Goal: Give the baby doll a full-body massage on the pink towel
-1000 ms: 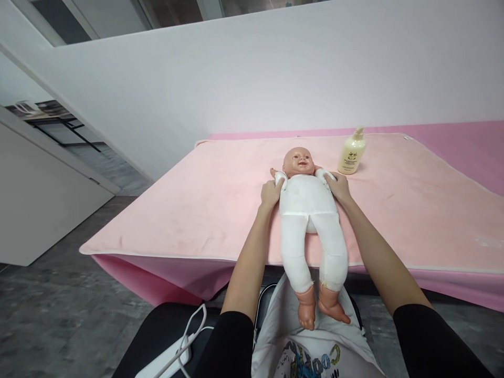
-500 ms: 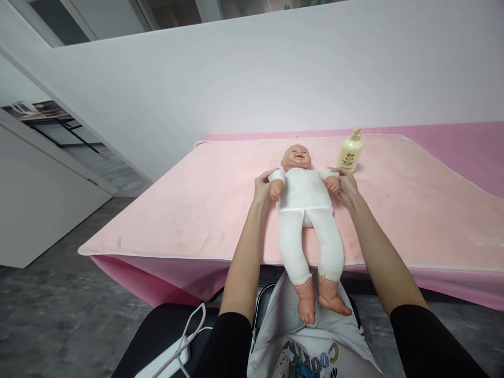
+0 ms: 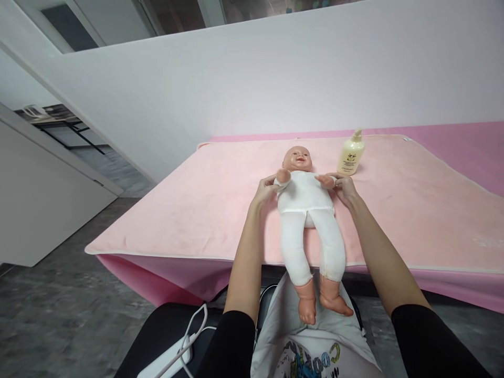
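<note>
A baby doll [image 3: 306, 191] with a white cloth body lies face up on a pink towel [image 3: 197, 210], its feet hanging past the near edge. My left hand [image 3: 266, 190] is closed around the doll's arm at the picture's left, whose bare hand points up by the shoulder. On the other side, my right hand [image 3: 345, 189] grips the doll's other arm, bent so its hand lies over the chest. Parts of my fingers are hidden behind the doll's arms. Just beyond my right hand stands a pale yellow pump bottle [image 3: 351, 154].
The towel lies over a darker pink cover [image 3: 464, 149] against a white wall [image 3: 299, 79]. At lower left, a white power strip [image 3: 169, 362] with a cable rests on a black chair [image 3: 157, 325]. A white door [image 3: 47, 194] stands at far left.
The doll's forearms have been bent upward and inward, from hanging down at its sides to lying over the upper chest. Both my hands keep hold of the arms.
</note>
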### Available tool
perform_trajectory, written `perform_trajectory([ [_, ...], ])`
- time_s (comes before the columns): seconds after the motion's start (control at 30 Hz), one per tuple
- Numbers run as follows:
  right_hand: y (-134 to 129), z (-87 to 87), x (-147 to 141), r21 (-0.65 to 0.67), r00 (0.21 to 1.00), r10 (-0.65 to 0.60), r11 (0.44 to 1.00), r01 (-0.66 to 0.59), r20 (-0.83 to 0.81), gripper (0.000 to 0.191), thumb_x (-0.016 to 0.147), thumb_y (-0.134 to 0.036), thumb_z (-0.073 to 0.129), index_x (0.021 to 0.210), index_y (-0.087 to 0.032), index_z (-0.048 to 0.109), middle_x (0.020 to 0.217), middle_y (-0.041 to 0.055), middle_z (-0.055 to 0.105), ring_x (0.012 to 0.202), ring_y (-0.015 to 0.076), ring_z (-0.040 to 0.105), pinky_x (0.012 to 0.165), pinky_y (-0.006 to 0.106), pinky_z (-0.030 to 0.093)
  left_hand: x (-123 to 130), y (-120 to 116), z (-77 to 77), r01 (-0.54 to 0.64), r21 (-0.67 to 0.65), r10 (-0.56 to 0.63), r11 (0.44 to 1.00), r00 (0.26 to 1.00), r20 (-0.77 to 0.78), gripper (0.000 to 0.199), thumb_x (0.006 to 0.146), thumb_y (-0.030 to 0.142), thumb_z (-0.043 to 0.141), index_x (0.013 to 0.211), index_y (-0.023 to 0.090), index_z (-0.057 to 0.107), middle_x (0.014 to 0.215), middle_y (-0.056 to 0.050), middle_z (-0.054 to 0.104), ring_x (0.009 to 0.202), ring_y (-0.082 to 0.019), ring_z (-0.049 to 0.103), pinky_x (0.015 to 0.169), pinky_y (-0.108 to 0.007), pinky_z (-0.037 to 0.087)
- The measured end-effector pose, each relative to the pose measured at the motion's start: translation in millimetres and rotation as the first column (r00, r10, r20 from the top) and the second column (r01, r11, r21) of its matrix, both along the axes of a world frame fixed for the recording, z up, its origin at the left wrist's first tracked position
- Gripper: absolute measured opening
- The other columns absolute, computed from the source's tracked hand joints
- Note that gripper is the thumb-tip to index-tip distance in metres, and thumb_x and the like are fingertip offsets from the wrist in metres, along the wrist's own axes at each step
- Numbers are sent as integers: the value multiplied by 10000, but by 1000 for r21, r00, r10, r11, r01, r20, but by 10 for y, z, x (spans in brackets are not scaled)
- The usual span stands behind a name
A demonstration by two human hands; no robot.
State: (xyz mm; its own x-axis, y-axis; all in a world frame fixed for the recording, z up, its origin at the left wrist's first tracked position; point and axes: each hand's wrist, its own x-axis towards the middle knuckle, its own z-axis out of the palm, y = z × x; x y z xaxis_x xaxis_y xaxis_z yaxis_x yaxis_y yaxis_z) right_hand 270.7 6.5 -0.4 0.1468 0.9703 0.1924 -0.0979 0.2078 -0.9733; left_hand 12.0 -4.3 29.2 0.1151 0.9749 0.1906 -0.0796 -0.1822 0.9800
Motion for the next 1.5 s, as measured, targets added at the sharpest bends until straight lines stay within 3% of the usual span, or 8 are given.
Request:
perform_trajectory([
  [0.2, -62, 41, -75, -3, 990, -54, 999, 54, -132, 241, 565, -317, 641, 738, -155, 598, 666, -20, 540, 594, 91, 480, 595, 237, 416, 103, 118, -55, -216, 108, 216, 970, 976, 20, 295, 659, 430, 627, 641, 141, 573, 607, 26, 516, 578, -80, 429, 551, -220, 332],
  [0.4, -26, 1, -127, 47, 980, -167, 985, 163, 105, 366, 623, -512, 595, 692, -156, 548, 663, -18, 507, 614, 89, 443, 576, 214, 363, 97, 178, -187, -332, 29, 327, 943, 903, -280, 426, 706, 526, 557, 503, 165, 456, 492, 34, 396, 496, -76, 334, 481, -237, 233],
  [0.83, -135, 74, -188, 11, 764, -278, 942, 335, 582, 369, 709, -447, 524, 488, -161, 453, 476, -17, 403, 507, 91, 334, 513, 237, 242, 111, 231, -99, -346, -65, 271, 936, 825, -497, 365, 641, 452, 645, 448, 190, 482, 447, -16, 470, 497, -136, 450, 498, -262, 294],
  [0.93, -125, 77, -194, -38, 827, -284, 938, 345, 485, 349, 703, -450, 536, 524, -157, 472, 499, -18, 416, 510, 88, 351, 503, 230, 269, 69, 236, -118, -339, -127, 250, 932, 857, -450, 359, 660, 445, 635, 464, 173, 507, 491, -41, 527, 514, -136, 470, 502, -264, 314],
  [1.03, -78, 83, -198, -70, 938, -272, 954, 293, 218, 315, 669, -463, 564, 620, -156, 509, 581, -10, 473, 554, 95, 413, 506, 218, 335, 8, 201, -101, -197, -206, 140, 958, 955, -263, 321, 656, 443, 647, 612, 129, 598, 642, -84, 624, 611, -154, 542, 554, -262, 381],
  [1.17, -9, 129, -176, 44, 978, -208, 977, 208, -24, 308, 664, -432, 576, 826, -170, 573, 827, 28, 587, 740, 128, 531, 623, 238, 452, 14, 127, 19, -109, -16, 108, 994, 994, -27, 377, 643, 429, 663, 857, 119, 635, 840, -93, 668, 794, -181, 600, 696, -282, 455],
  [1.33, 14, 155, -101, 124, 977, -196, 971, 205, -79, 297, 668, -328, 558, 945, -222, 576, 1001, 23, 605, 887, 145, 566, 754, 290, 489, 98, 54, 116, -240, 165, 225, 957, 969, 104, 384, 616, 353, 689, 942, 154, 647, 900, -70, 677, 960, -214, 584, 797, -304, 463],
  [1.5, -54, 40, -48, 152, 986, -166, 975, 162, 16, 189, 579, -250, 575, 735, -157, 626, 889, 46, 624, 848, 155, 579, 838, 335, 472, 16, 72, -19, 74, 2, -74, 997, 997, -24, 250, 503, 178, 656, 746, 145, 702, 883, -76, 695, 907, -228, 615, 822, -342, 472],
])
